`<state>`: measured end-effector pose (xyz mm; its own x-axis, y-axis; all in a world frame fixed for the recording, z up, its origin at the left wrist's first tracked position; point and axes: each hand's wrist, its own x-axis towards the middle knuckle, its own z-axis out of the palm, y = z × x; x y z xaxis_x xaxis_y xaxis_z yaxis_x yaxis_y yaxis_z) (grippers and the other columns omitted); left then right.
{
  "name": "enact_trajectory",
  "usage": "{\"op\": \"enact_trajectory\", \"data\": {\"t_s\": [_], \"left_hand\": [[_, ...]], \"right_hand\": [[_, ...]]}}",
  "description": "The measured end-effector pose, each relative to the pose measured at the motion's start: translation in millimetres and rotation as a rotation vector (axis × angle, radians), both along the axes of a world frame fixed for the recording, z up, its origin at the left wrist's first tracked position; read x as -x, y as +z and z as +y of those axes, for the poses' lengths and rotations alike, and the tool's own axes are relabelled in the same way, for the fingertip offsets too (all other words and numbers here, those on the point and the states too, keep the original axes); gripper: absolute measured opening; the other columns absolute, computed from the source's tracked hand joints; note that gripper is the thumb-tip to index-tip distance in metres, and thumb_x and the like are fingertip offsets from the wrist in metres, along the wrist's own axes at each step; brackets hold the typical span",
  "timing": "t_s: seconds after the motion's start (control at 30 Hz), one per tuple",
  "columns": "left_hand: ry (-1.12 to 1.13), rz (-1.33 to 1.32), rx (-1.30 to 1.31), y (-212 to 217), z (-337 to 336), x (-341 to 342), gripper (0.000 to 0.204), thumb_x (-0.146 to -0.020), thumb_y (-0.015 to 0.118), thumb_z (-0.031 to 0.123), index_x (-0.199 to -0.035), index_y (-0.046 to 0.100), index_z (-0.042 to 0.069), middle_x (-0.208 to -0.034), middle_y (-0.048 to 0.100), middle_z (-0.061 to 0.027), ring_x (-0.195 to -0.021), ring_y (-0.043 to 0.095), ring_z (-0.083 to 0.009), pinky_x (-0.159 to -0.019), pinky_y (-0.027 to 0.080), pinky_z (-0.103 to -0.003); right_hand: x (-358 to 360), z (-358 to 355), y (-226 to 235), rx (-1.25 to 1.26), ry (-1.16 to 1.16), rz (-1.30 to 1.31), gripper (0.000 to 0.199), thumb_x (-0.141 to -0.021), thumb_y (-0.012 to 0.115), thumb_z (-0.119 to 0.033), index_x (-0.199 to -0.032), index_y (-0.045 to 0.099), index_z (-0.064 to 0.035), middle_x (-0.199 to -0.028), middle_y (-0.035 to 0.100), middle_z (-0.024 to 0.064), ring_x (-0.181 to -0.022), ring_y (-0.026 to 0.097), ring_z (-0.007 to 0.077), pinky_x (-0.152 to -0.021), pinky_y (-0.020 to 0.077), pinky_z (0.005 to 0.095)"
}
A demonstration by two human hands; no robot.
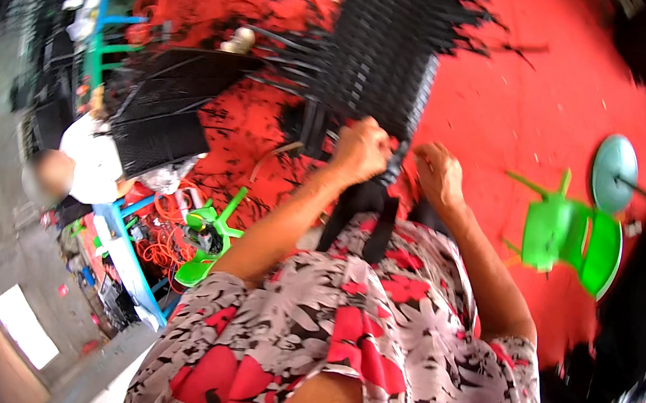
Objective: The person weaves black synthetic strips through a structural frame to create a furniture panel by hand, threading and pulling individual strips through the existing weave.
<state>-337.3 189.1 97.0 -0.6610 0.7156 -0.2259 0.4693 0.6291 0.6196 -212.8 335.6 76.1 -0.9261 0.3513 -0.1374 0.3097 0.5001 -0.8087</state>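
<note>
A black woven wicker panel (378, 49) with loose strip ends sticking out on both sides stretches away in front of me. My left hand (363, 153) is closed at the near end of the panel, against its lower edge. What its fingers grip is hidden by the hand and motion blur. Just right of the panel's near corner, my right hand (439, 172) is raised with its fingers curled in a pinch. Anything between those fingertips is too small to make out.
Black strip scraps litter the red floor (491, 119). Green chairs (565, 233) stand right, near a round-topped stool (615, 174). At left are dark woven panels (165, 98), another small green chair (204, 246), orange cord (162, 243), and a person in white (91, 154) beside a blue frame.
</note>
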Motion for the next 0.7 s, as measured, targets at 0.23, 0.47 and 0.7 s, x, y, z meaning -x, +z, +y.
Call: {"op": "enact_trajectory", "data": {"t_s": [0.23,0.47,0.7], "left_hand": [[-0.027,0.091,0.228,-7.3,-4.7,-9.0,0.017,-0.069,0.061,0.016,-0.083,0.055,0.008,-0.086,0.059,-0.0121,-0.089,0.057,-0.0331,-0.071,0.040,-0.048],[0.018,-0.062,0.129,21.2,-11.1,-8.0,0.020,-0.070,0.071,0.019,-0.080,0.061,0.004,-0.079,0.065,-0.0157,-0.081,0.063,-0.0354,-0.070,0.043,-0.048],[0.025,-0.494,0.030,89.7,-71.5,12.4,0.019,-0.083,0.057,0.019,-0.077,0.060,0.001,-0.067,0.059,-0.0127,-0.063,0.056,-0.0251,-0.062,0.045,-0.036]], "right_hand": [[38.0,-15.1,-7.6,0.123,0.215,0.212,0.018,-0.074,0.054,0.003,-0.089,0.062,-0.0041,-0.082,0.064,0.0159,-0.075,0.064,0.0346,-0.063,0.0510,0.0401],[45.7,-1.8,3.5,0.297,0.389,0.000,0.021,-0.074,0.071,-0.006,-0.095,0.067,-0.0021,-0.089,0.066,0.0112,-0.080,0.064,0.0189,-0.069,0.0510,0.0307],[46.9,21.0,37.7,0.397,0.480,-0.051,0.017,-0.075,0.071,-0.011,-0.089,0.069,-0.0010,-0.079,0.064,0.0067,-0.071,0.058,0.0130,-0.063,0.0472,0.0287]]}}
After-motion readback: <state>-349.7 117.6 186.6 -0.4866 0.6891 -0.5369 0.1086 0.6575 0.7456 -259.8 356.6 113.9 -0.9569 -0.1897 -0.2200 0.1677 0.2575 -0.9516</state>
